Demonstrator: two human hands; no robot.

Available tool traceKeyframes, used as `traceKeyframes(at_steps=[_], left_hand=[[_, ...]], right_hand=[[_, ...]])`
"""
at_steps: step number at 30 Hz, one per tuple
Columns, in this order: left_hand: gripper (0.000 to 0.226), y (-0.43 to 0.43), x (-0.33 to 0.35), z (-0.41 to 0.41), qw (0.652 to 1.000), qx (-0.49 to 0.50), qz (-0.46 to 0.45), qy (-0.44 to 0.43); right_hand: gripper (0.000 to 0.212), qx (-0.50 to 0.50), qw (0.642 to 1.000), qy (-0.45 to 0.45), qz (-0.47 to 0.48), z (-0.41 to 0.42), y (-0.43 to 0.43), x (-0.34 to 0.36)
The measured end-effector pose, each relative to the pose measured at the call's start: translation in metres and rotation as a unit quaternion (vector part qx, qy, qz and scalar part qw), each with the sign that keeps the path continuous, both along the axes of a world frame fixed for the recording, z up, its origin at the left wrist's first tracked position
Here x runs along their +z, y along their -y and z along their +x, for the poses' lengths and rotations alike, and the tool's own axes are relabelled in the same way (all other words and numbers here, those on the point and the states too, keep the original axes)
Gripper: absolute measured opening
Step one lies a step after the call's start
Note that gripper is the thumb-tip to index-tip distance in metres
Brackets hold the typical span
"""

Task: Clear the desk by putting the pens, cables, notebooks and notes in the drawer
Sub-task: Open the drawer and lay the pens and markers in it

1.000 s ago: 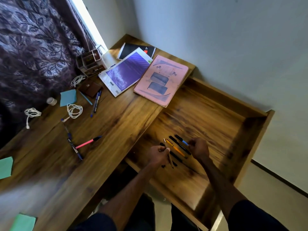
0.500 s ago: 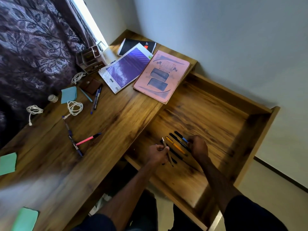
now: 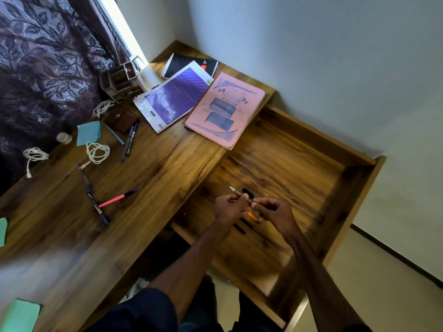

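Pens [image 3: 129, 142] wait on the desk [image 3: 155, 178] at nine o'clock of the hands, the pink pen [image 3: 115, 200] among them and a white cable [image 3: 97, 152] at ten. Left hand [image 3: 227, 208] pinches a brown pen [image 3: 238, 194]. Right hand [image 3: 273, 210] nips what looks like its tail end, steadying it over the open drawer [image 3: 357, 185], probably to lay it flat alongside the black pens [image 3: 241, 228] underneath.

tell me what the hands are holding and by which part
The left hand pinches a slim pen mid-barrel, metal tip free; the right hand meets its rear end, but that grip is unclear.
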State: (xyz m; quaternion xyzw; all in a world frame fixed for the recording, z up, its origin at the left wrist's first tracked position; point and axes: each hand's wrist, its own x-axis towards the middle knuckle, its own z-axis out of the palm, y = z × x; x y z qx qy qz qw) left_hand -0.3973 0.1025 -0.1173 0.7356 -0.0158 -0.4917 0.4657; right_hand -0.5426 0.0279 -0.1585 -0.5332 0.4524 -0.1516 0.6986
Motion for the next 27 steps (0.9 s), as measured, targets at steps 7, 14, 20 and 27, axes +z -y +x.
traceKeyframes(at_steps=[7, 14, 20, 27], left_hand=[[0.035, 0.011, 0.009, 0.002, 0.995, 0.027, 0.026, -0.094], [0.039, 0.002, 0.007, 0.005, 0.993, -0.042, 0.075, -0.076], [0.029, -0.013, 0.002, 0.013, 0.993, -0.017, 0.075, -0.090], [0.023, -0.025, -0.005, 0.025, 0.992, -0.006, 0.079, -0.100]], right_hand=[[0.022, -0.067, 0.995, 0.062, 0.031, 0.011, 0.007, 0.006], [0.022, -0.143, 0.988, 0.021, -0.062, 0.035, 0.039, 0.008], [0.023, 0.084, 0.946, -0.206, -0.238, 0.045, 0.058, -0.002], [0.011, 0.123, 0.907, -0.324, -0.238, 0.055, 0.056, -0.014]])
